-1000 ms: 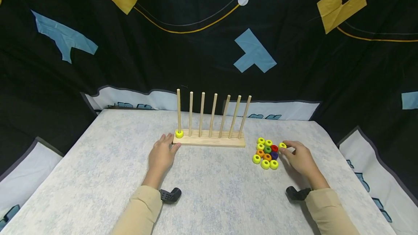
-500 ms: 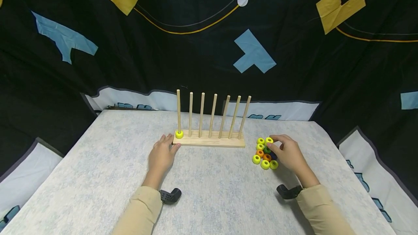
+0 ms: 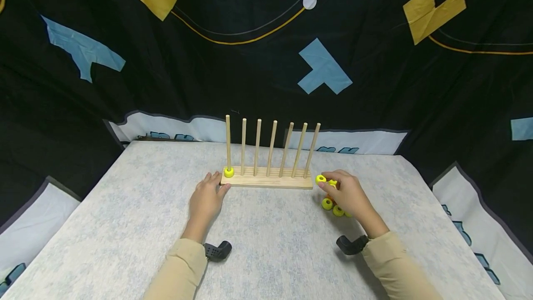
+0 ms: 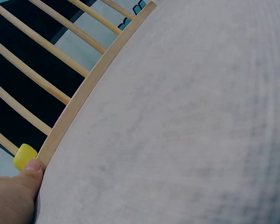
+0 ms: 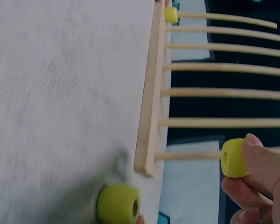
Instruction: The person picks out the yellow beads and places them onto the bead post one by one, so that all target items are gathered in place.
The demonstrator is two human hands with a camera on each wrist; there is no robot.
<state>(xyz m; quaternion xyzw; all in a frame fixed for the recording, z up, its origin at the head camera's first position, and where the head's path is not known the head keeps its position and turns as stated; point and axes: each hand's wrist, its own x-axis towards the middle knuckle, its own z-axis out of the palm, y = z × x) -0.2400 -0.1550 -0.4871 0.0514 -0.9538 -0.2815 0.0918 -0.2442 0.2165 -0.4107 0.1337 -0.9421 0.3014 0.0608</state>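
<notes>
A wooden peg board point(image 3: 266, 180) with several upright pegs stands on the table, and one yellow bead point(image 3: 229, 172) sits at the foot of its leftmost peg. My left hand point(image 3: 206, 198) grips the board's left end; in the left wrist view the thumb point(image 4: 31, 172) lies on the front edge beside that bead. Between thumb and fingers my right hand point(image 3: 350, 193) pinches another yellow bead point(image 5: 234, 158), above the table just right of the board. Its hole shows, facing away from the palm. Under the right hand lie loose beads point(image 3: 327, 203), partly hidden by it.
The pale mottled table point(image 3: 266, 244) reaches back to a dark curtain point(image 3: 200, 82) behind the board. One loose yellow bead point(image 5: 116, 204) shows near the board's right end in the right wrist view. Each wrist carries a black camera mount point(image 3: 218, 250).
My right hand has carried the pinched yellow bead leftward over the loose beads toward the board's right end. The left hand has stayed at the board's left end.
</notes>
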